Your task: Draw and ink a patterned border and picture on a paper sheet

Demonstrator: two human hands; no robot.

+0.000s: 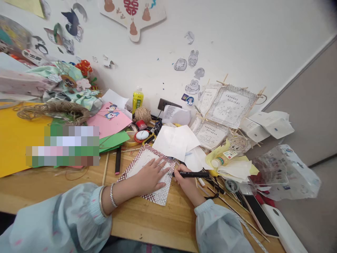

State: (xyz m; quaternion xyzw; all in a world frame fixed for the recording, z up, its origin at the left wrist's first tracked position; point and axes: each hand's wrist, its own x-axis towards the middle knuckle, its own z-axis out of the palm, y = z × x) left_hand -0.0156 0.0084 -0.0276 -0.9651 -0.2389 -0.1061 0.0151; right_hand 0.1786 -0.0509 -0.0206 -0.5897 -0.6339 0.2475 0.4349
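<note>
A sheet of paper point(161, 197) with a cross-hatched border and a line drawing inside lies tilted on the wooden table. The border is dark red along the left and top, and plain black lines on white at the lower right. My left hand point(151, 175) rests flat on the sheet with its fingers spread, covering part of the drawing. In my right hand point(185, 181) is a black marker pen point(193, 174), its tip at the sheet's right edge. Whether the tip touches the paper I cannot tell.
Behind the sheet lie loose white papers point(172, 140), a twine ball point(142, 114) and a yellow-green bottle point(137, 99). Framed drawings on sticks point(226, 107) stand back right. A phone point(260, 214), thin sticks and a clear plastic bag point(289, 175) crowd the right. Coloured paper point(21, 137) covers the left.
</note>
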